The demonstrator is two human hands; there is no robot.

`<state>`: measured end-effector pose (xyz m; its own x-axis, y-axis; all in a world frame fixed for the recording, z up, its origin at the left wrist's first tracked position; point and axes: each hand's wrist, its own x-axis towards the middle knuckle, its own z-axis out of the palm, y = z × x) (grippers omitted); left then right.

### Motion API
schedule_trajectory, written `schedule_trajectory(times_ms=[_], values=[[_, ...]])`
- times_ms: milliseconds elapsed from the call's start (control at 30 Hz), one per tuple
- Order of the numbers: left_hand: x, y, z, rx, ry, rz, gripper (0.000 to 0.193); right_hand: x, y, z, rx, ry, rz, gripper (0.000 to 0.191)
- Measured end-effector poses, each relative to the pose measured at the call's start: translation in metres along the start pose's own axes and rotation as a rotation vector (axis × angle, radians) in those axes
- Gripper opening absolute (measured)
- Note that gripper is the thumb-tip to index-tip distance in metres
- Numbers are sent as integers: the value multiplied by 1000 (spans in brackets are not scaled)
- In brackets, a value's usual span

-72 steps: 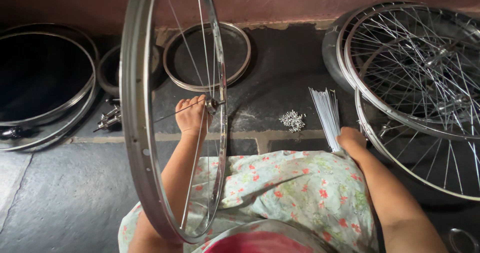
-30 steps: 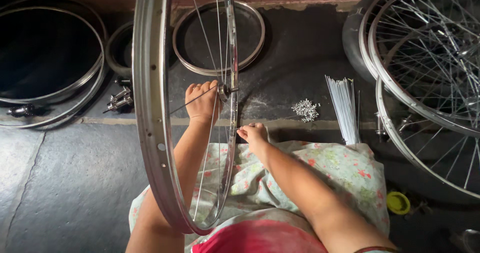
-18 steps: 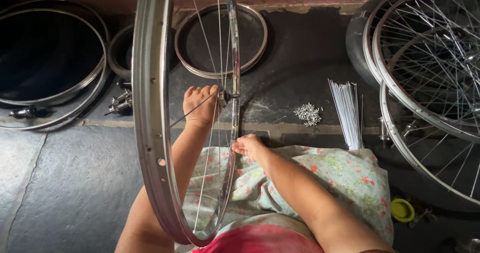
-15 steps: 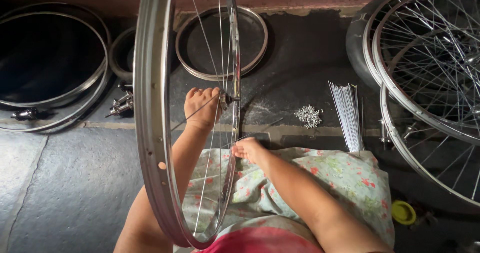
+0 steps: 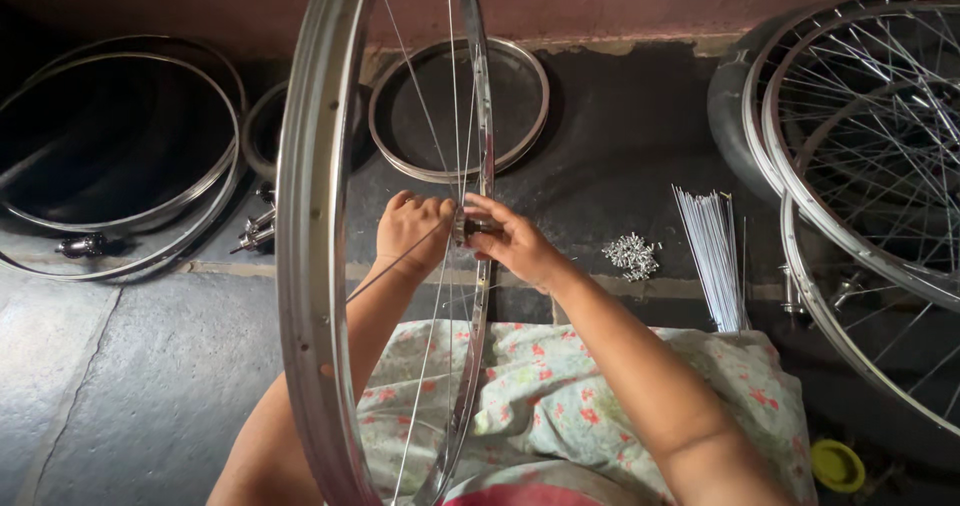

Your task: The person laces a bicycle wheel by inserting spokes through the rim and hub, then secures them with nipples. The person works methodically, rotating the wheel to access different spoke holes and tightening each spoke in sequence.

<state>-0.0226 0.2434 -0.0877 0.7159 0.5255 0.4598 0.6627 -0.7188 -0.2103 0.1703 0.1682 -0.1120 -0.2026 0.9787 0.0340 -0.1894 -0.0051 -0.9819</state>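
While both hands, left hand (image 5: 412, 231) and right hand (image 5: 512, 241), pinch the hub (image 5: 466, 228), a slip could bend loose spokes (image 5: 425, 126) in the upright rim (image 5: 312, 266).

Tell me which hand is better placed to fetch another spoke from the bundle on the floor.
Right. The right hand is on the hub outside the rim, on the spoke bundle side; the left hand reaches through the wheel.

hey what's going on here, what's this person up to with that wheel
A seated person holds a bicycle rim upright over their lap. Both hands meet at the hub in its middle: the left hand reaches through the rim, the right hand has its grip on the hub from the other side. A few spokes already run from hub to rim. On the floor lie a bundle of loose spokes, a small pile of nipples and more wheels.
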Motion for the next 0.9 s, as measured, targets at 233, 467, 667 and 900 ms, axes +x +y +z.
schedule_trajectory(times_ms=[233,467,667,900], values=[[2,0,-3,17,-88,31,13,10,28,-7,10,-119,-154,53],[5,11,-24,-7,-148,-26,19,2,13,6,-95,10,-157,45],[-37,29,-39,-84,130,-263,49,-3,12,13,-246,100,-175,44],[-128,64,71,-645,188,-1017,74,-3,10,16,-69,83,-126,44]])
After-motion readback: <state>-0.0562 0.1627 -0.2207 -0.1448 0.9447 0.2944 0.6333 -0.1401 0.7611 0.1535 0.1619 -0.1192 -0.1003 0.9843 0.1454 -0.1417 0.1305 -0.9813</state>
